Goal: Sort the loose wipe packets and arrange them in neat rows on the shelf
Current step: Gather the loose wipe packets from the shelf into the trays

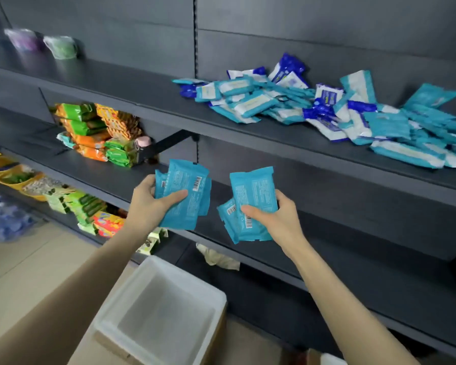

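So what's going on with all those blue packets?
A person is sorting wipe packets. The left hand grips a teal stack and the right hand grips a teal bunch. A jumbled pile of teal and dark blue packets lies on the upper shelf, not in rows yet. A white box sits below.

The left forearm (pixel 90 275) rises from the lower left of the frame, and the right forearm (pixel 342 296) from the lower right. Both are bare. Centre-left, the left hand (pixel 149 206) grips a bunch of blue packets (pixel 184 180), thumb across the front. Right of centre, the right hand (pixel 281 218) grips a second bunch of packets (pixel 253 188) the same way. The hands are apart.
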The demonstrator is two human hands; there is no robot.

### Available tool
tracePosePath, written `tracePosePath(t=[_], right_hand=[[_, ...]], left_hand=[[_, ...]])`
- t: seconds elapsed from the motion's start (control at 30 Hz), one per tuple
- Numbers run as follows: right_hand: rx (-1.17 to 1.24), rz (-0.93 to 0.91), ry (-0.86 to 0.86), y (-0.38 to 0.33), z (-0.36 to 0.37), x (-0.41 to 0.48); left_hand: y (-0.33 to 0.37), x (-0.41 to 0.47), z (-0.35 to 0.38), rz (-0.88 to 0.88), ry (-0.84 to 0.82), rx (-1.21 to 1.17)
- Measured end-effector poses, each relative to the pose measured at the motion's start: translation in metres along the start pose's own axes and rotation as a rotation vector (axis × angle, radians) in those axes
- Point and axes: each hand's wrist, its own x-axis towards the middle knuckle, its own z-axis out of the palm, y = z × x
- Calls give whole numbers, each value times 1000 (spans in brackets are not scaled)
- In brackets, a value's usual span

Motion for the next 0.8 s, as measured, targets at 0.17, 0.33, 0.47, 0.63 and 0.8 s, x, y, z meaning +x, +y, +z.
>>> tracePosePath(t=[0.17,0.33,0.47,0.63,0.8], right_hand=[[-6,219,-3,73,100,2],[-24,388,25,142,160,12],[-27,529,12,205,189,26],[-81,655,-19,291,217,48],[-135,764,20,382,245,68]], left_hand=[[-88,33,-83,-191,-84,191],[-166,55,-125,-387,-140,231],[-229,73,-133,-511,-217,379],[-314,101,-130,-494,-431,798],[-398,135,-116,-542,-499,839]])
